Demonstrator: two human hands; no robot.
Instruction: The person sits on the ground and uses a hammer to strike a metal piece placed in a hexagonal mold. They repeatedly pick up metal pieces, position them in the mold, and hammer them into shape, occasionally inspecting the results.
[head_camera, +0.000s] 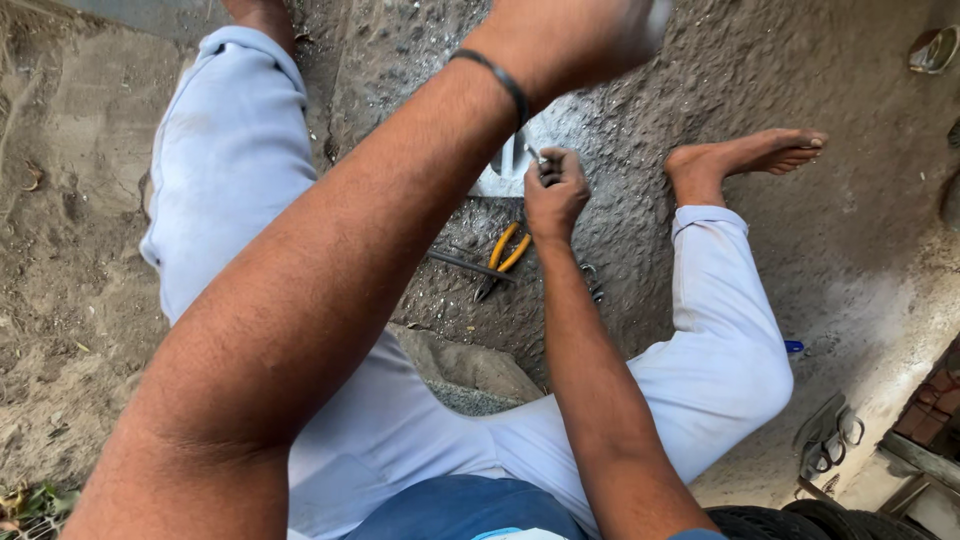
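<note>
At the far left lies bare, sandy ground (60, 300), with a few dry leaves at the near left corner. Next comes the person's left leg in pale trousers (230, 170), stretched away from the camera. Across it the left forearm rises diagonally to the left hand (580, 35), which is lifted high at the top edge, blurred and partly cut off; a dark band (495, 78) circles the wrist. Whether that hand grips anything cannot be told.

Lower and just right of it, the right hand (555, 190) is closed in a fist around a thin metal rod (537, 157), whose tip pokes out toward a pale metal piece (505, 165) lying on the rough grey ground. The piece sits just left of and beyond the right hand, well below the raised left hand. Nearer, orange-handled pliers (505, 255) lie beside a dark bar (465, 263). Further right, the bent right leg ends in a bare foot (745, 155).
</note>
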